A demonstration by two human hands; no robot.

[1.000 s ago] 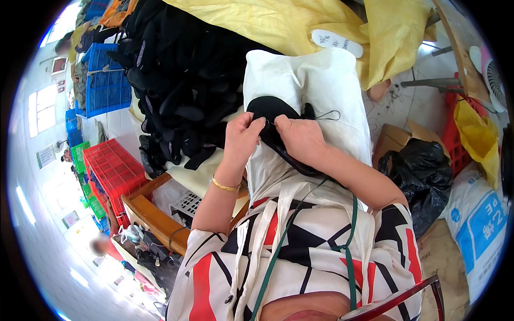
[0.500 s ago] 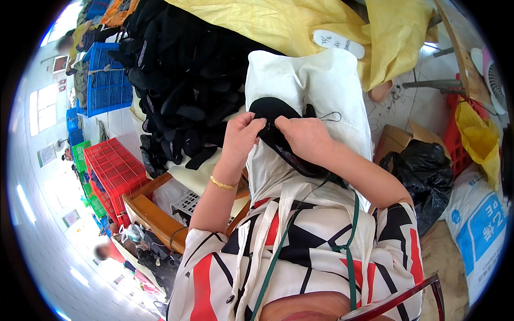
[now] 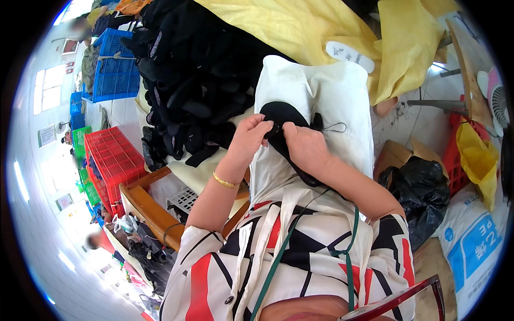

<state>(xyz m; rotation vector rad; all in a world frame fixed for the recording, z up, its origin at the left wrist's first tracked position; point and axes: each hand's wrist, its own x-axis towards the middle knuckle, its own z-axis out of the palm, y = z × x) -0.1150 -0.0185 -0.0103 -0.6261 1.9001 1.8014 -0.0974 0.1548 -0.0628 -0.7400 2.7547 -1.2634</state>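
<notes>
A black fabric shoe [image 3: 287,113] lies across the white apron [image 3: 342,96] on my lap, its rounded end pointing away from me. My left hand [image 3: 249,137] pinches its left edge between thumb and fingers. Close beside it, my right hand [image 3: 306,147] is closed on the shoe's upper part, thumb and fingertips near the left ones. What lies right between the fingertips is too small to make out. Just right of the shoe, a small black object [image 3: 317,121] with a thin cord loop [image 3: 336,127] rests on the apron.
A large heap of black shoes [image 3: 203,69] lies at the far left. Nearby are a wooden frame [image 3: 144,200], a red crate [image 3: 115,160] and a blue crate [image 3: 115,75]. Yellow sheeting [image 3: 300,27] bears a white insole [image 3: 349,56]. A black plastic bag [image 3: 420,187] stands at right.
The whole view has shifted slightly. Both hands keep their grip on the shoe, with the fingertips slightly repositioned at its edge.
</notes>
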